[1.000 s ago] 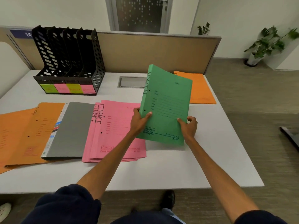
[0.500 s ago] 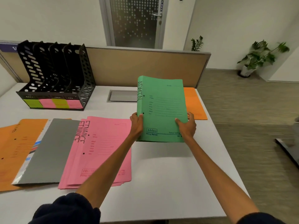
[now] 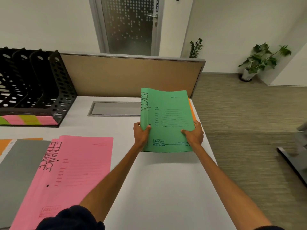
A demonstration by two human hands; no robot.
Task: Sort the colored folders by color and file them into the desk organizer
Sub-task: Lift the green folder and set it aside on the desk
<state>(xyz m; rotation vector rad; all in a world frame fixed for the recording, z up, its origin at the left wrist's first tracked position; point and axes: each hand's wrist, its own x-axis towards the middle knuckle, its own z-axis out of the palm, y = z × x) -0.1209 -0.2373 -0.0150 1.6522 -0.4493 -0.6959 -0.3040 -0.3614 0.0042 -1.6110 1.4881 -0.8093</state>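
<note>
A green folder [image 3: 167,112] marked ADMIN stands tilted up over the right part of the white desk [image 3: 166,188]. My left hand [image 3: 141,136] grips its lower left edge and my right hand [image 3: 193,135] grips its lower right edge, thumbs on the front. A sliver of an orange folder [image 3: 191,107] shows behind it. Pink folders [image 3: 79,171] marked FINANCE lie flat at the left, beside a grey folder [image 3: 20,171] and an orange folder [image 3: 4,144]. The black desk organizer [image 3: 36,87] stands at the back left, with green and pink labels along its base.
A tan partition panel [image 3: 129,77] runs along the desk's back edge. A grey cable hatch [image 3: 114,108] is set into the desk in front of it. The desk's right edge drops to carpet, with a potted plant [image 3: 259,62] beyond.
Both hands have carried the green folder farther from me and to the right, over the orange folder at the back right. The view has shifted forward and right.
</note>
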